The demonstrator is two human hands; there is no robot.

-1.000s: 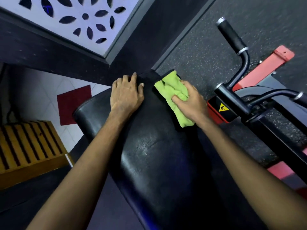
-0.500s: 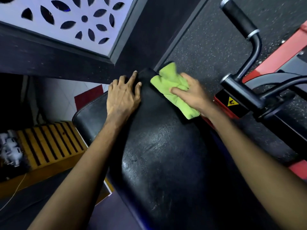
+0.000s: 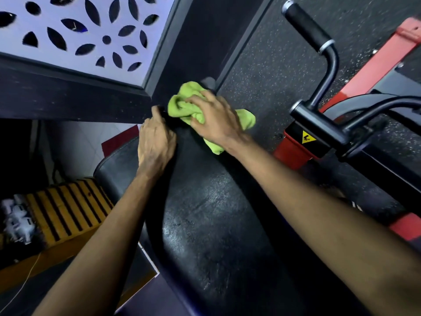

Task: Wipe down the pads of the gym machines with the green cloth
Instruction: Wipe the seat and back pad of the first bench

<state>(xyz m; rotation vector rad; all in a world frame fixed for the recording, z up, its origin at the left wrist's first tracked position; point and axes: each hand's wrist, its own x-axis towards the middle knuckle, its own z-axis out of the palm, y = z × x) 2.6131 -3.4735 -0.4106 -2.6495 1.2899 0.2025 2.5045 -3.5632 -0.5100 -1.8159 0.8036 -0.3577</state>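
A long black vinyl pad point(image 3: 211, 224) of a gym machine runs from the bottom of the view up to the centre. My right hand point(image 3: 214, 120) presses the bunched green cloth point(image 3: 182, 106) onto the pad's far end, with cloth showing on both sides of the hand. My left hand point(image 3: 156, 142) lies on the pad's far left edge just beside the cloth, its fingers curled over the rim.
A black handlebar with a rubber grip point(image 3: 305, 26) and a red frame point(image 3: 385, 53) stand to the right over speckled black flooring. A white cut-out panel point(image 3: 75, 30) in a dark frame lies upper left. A slatted wooden box point(image 3: 63, 210) sits lower left.
My right hand has slid the cloth up and leftward to the pad's far end, bunching it. My left hand has shifted forward and its fingers now curl over the edge. The view moved closer.
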